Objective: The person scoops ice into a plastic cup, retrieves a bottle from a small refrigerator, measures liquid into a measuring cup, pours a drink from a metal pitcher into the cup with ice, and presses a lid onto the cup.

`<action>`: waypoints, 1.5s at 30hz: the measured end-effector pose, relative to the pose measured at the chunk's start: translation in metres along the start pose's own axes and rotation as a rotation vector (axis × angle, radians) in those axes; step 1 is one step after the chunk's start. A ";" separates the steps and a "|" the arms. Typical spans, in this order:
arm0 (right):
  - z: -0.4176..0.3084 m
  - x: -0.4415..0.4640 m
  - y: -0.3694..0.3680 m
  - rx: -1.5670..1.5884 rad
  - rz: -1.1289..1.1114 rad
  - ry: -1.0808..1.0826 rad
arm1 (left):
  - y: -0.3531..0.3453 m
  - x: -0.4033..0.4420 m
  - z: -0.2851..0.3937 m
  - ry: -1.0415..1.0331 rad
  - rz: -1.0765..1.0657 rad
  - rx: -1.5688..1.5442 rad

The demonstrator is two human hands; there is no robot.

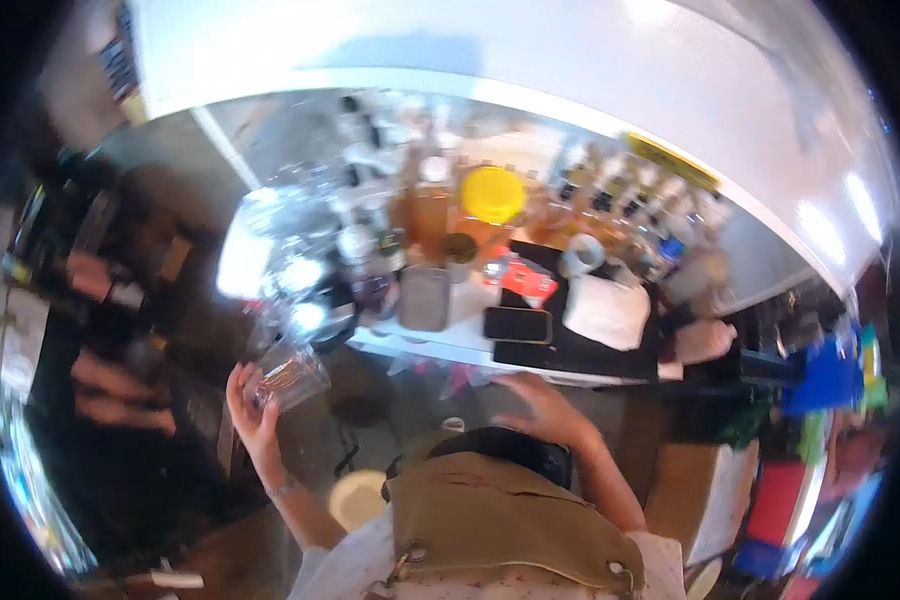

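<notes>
On the left, my left hand (pixel 255 408) is closed on a clear plastic packet (pixel 292 376) with thin brownish content, held off the table's left front corner. The image is blurred, so the exact content cannot be told. My right hand (pixel 548 408) is just below the table's front edge, fingers apart, with nothing visible in it. Near it on the table are a dark phone (pixel 517 325), a white cloth or paper (pixel 607 312) and a red and white packet (pixel 523 277). Clear plastic bags (pixel 305 275) heap up above my left hand.
A yellow-lidded jar (pixel 493 195) stands among several bottles at the back, beneath a white panel (pixel 390 45). A grey rectangular object (pixel 424 298) lies near the front edge. Cardboard boxes (pixel 705 495) stand at the right; a round pale stool (pixel 358 500) is below left.
</notes>
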State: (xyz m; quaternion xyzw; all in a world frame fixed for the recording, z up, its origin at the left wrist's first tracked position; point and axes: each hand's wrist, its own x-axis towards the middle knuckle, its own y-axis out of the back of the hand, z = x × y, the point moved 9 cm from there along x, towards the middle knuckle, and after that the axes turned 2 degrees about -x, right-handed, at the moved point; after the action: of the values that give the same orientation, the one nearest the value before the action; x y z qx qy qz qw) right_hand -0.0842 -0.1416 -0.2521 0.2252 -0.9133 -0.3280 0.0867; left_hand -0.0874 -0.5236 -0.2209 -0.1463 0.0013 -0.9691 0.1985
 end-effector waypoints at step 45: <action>0.302 -0.487 0.037 0.527 0.786 -1.060 | -0.516 -0.244 -0.179 -0.083 -0.974 0.276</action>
State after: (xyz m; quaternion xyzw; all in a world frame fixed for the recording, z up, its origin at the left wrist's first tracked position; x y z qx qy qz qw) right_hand 0.2401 0.2811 -0.4664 -0.2972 -0.8952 -0.1059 -0.3148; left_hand -0.1218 0.0359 -0.4302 -0.1408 -0.2032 -0.9336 -0.2593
